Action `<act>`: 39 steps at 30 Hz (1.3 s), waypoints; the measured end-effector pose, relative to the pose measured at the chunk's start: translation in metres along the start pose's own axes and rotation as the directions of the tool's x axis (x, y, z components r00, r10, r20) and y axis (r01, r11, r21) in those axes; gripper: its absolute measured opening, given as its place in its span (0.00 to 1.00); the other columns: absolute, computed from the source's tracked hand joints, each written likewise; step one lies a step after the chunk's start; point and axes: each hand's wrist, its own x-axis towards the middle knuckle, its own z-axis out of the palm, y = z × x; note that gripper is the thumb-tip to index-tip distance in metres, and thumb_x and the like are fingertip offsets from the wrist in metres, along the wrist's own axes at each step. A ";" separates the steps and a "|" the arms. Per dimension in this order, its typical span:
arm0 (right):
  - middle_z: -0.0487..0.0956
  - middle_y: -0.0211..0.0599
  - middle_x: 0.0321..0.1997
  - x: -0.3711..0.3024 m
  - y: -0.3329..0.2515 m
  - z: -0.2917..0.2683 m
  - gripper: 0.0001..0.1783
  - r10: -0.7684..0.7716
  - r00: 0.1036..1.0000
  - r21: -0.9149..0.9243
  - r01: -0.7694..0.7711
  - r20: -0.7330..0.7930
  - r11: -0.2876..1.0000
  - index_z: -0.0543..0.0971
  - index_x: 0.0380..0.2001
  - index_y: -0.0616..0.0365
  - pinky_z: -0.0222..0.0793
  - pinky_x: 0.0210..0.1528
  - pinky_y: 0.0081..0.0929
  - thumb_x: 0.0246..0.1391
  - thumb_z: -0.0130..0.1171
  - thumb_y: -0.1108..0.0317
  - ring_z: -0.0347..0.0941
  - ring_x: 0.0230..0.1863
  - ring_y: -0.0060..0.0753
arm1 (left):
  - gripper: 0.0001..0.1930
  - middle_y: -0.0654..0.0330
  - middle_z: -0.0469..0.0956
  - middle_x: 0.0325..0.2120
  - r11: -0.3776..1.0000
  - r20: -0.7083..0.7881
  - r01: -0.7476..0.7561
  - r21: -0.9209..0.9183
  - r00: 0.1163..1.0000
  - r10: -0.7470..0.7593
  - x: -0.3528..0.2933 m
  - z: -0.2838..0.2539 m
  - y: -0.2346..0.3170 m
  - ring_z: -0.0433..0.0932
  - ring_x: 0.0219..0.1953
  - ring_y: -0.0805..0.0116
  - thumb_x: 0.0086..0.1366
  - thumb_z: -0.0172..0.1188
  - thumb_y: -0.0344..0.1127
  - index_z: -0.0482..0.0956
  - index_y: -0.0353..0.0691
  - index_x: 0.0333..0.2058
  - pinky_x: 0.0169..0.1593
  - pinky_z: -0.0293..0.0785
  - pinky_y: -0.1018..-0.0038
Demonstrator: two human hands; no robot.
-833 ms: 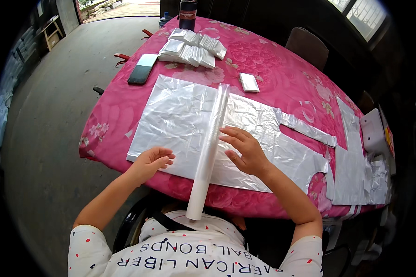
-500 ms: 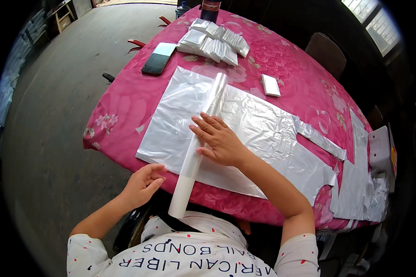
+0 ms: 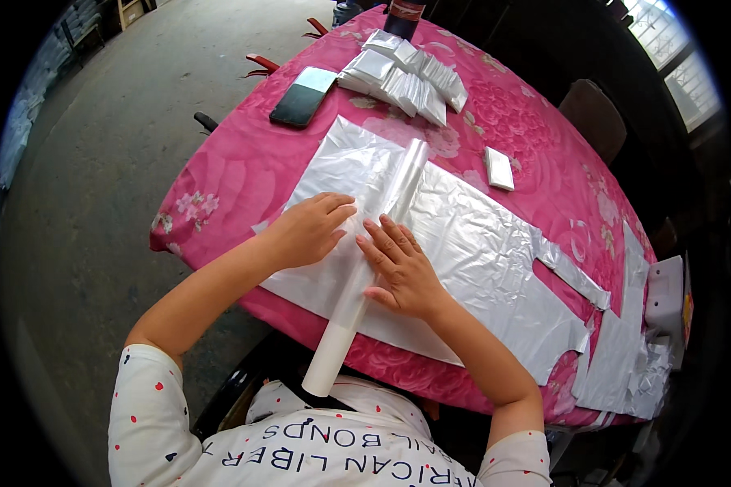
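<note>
A stack of thin silvery-white plastic bags (image 3: 475, 268) with cut-out handles lies flat across the table. Over it, slanting from the far side down past the near table edge, runs a long pale roll (image 3: 329, 357), partly wrapped in clear film. My right hand (image 3: 402, 272) rests palm down against the roll with its fingers spread. Just left of the roll, above the bags, is my left hand (image 3: 310, 229), its fingers slightly bent and its thumb apart. It holds nothing that I can see.
The table wears a pink flowered cloth (image 3: 219, 178). Farther off are a phone (image 3: 303, 97), folded plastic packets (image 3: 406, 77), a dark bottle (image 3: 403, 18) and a small white packet (image 3: 499, 169). More bags (image 3: 613, 357) and a white container (image 3: 664, 292) stand at the right edge.
My left hand has moved up and right, from beside the table edge to over the bags next to the roll. My right hand stays on the roll. The view has shifted slightly.
</note>
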 end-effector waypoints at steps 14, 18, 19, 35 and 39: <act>0.67 0.41 0.57 0.080 -0.026 0.024 0.25 -0.040 0.999 0.046 0.041 -0.026 0.998 0.71 0.50 0.57 0.42 0.66 0.45 0.50 0.49 0.57 0.55 0.64 0.43 | 0.23 0.47 0.62 0.53 0.909 -0.278 0.321 -0.264 0.877 -0.391 -0.026 -0.024 0.000 0.63 0.55 0.54 0.62 0.52 0.37 0.62 0.32 0.53 0.55 0.61 0.65; 0.74 0.43 0.49 0.127 -0.053 0.048 0.18 0.077 0.981 0.025 -0.074 -0.178 0.997 0.76 0.41 0.59 0.44 0.65 0.45 0.46 0.51 0.65 0.61 0.59 0.45 | 0.31 0.49 0.63 0.45 0.821 -0.153 0.516 -0.245 0.815 -0.559 -0.109 -0.034 0.055 0.68 0.44 0.58 0.55 0.60 0.37 0.58 0.32 0.54 0.49 0.65 0.67; 0.75 0.44 0.47 0.135 -0.058 0.055 0.17 0.124 0.956 0.005 -0.127 -0.267 0.992 0.77 0.40 0.59 0.44 0.65 0.46 0.45 0.51 0.66 0.62 0.59 0.45 | 0.34 0.48 0.63 0.44 0.772 -0.071 0.601 -0.206 0.778 -0.624 -0.123 -0.035 0.068 0.68 0.42 0.57 0.52 0.63 0.39 0.56 0.32 0.54 0.48 0.66 0.67; 0.72 0.36 0.36 0.062 -0.065 -0.009 0.34 0.552 0.832 0.711 0.360 0.048 -0.604 0.59 0.53 0.60 0.74 0.41 0.27 0.47 0.61 0.60 0.72 0.34 0.26 | 0.42 0.53 0.71 0.30 -0.759 0.371 0.340 -0.555 0.918 0.141 -0.132 0.005 0.121 0.74 0.24 0.68 0.43 0.67 0.43 0.57 0.28 0.54 0.29 0.75 0.70; 0.71 0.34 0.32 0.035 -0.060 -0.041 0.31 0.744 0.666 0.947 0.197 0.061 -0.254 0.60 0.50 0.62 0.72 0.36 0.25 0.46 0.61 0.63 0.71 0.31 0.24 | 0.34 0.54 0.74 0.32 -0.064 0.564 0.601 -0.797 0.702 -0.435 -0.085 -0.005 0.144 0.74 0.26 0.70 0.46 0.66 0.41 0.64 0.30 0.49 0.31 0.74 0.73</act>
